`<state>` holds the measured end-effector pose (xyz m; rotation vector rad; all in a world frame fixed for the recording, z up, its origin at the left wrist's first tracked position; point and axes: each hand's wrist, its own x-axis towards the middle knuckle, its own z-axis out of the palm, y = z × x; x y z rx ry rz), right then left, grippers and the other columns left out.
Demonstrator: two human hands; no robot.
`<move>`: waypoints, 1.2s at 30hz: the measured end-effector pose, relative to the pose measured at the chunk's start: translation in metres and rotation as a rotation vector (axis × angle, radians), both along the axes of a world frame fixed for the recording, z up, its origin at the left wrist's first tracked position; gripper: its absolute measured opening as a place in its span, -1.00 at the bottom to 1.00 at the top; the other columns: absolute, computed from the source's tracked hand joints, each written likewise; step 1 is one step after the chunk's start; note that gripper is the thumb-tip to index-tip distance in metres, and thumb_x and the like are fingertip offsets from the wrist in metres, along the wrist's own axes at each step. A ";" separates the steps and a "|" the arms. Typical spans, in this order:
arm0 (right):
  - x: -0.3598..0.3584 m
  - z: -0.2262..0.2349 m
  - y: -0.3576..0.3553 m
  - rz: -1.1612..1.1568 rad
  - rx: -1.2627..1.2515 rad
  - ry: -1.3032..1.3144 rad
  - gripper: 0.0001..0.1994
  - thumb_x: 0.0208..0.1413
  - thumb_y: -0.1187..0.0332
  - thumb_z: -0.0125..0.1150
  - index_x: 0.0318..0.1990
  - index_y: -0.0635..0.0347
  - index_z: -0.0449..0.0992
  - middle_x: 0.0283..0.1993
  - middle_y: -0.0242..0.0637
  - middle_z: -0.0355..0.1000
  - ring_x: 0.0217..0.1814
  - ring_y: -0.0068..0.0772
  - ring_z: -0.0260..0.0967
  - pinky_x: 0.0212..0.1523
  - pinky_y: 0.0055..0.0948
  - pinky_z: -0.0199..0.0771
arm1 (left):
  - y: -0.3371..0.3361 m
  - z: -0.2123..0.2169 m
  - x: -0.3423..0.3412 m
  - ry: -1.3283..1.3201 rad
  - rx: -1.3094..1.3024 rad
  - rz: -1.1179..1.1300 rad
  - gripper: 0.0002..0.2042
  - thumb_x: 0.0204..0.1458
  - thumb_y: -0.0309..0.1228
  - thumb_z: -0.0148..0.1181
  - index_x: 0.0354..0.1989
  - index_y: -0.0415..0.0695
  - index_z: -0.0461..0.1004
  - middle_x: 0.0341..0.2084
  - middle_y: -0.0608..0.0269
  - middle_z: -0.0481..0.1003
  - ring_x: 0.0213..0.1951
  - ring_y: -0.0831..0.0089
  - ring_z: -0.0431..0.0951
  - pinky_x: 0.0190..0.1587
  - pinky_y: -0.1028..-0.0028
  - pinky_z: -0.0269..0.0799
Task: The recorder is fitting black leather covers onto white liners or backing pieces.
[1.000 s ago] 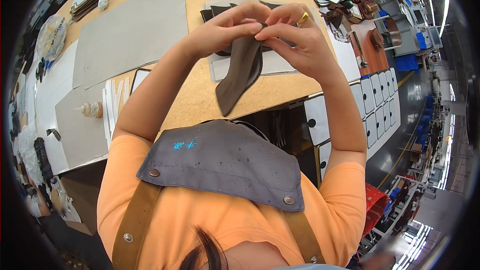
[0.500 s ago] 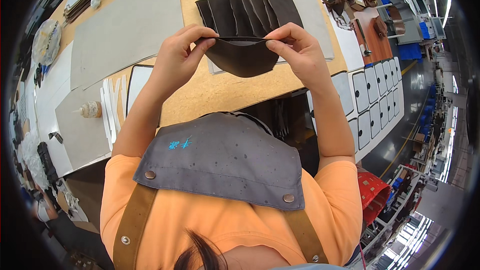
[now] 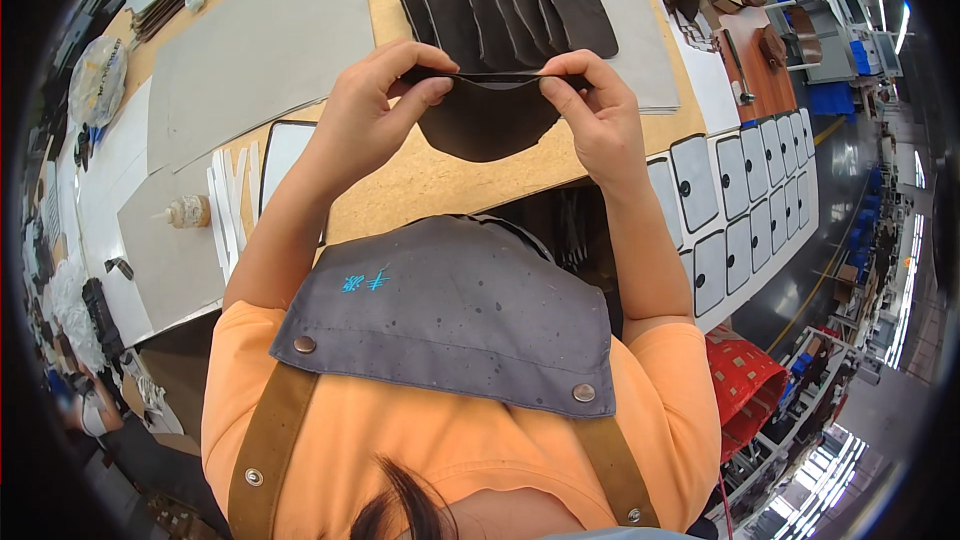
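Observation:
Between my two hands hangs a dark leather piece [image 3: 486, 125], held by its upper edge above the near part of the table. My left hand [image 3: 385, 105] pinches that edge at its left end between thumb and fingers. At the other end, my right hand [image 3: 595, 110] grips it the same way. The edge looks doubled, with a narrow gap along it, and the lower part sags in a curve. Just beyond my hands, several similar dark leather pieces [image 3: 510, 15] lie overlapping in a fanned row on a grey sheet [image 3: 640, 60].
A large grey sheet [image 3: 270, 50] covers the table's left part. Nearer stand a small glue bottle [image 3: 187, 211] and several white strips [image 3: 224, 205]. On the right, a white board [image 3: 712, 318] carries rows of pale, dark-edged panels [image 3: 695, 178]. A hammer [image 3: 738, 75] lies on a brown board.
My left hand has shifted a little to the right along the leather's upper edge, bringing my hands slightly closer together. The leather stays held between them.

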<state>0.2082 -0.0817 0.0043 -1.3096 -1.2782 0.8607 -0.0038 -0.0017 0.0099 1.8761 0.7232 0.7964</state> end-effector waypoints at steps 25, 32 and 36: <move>-0.005 0.013 -0.016 0.158 0.117 -0.248 -0.88 0.07 0.50 0.03 -0.24 0.28 0.32 -0.30 -0.24 0.25 -0.21 -0.32 0.22 -0.13 -0.48 0.21 | 0.011 0.009 -0.005 -0.038 -0.175 -0.361 -0.92 0.08 -0.59 -0.03 -0.28 -0.29 0.37 -0.30 0.28 0.27 -0.21 0.55 0.33 -0.13 0.56 0.29; -0.002 0.008 -0.017 0.250 0.073 -0.082 -0.84 0.05 0.40 0.11 -0.27 0.28 0.35 -0.29 -0.31 0.24 -0.19 -0.43 0.18 -0.13 -0.55 0.16 | 0.015 0.010 -0.007 -0.091 -0.173 -0.470 -0.90 0.10 -0.48 0.03 -0.29 -0.25 0.38 -0.30 0.28 0.28 -0.23 0.55 0.32 -0.17 0.58 0.28; -0.002 0.005 -0.016 0.275 0.056 0.013 -0.87 0.05 0.41 0.12 -0.30 0.27 0.35 -0.32 -0.35 0.20 -0.22 -0.50 0.14 -0.16 -0.57 0.13 | 0.015 0.011 -0.007 -0.099 -0.169 -0.491 -0.91 0.10 -0.49 0.02 -0.29 -0.25 0.38 -0.29 0.28 0.28 -0.23 0.56 0.31 -0.19 0.59 0.26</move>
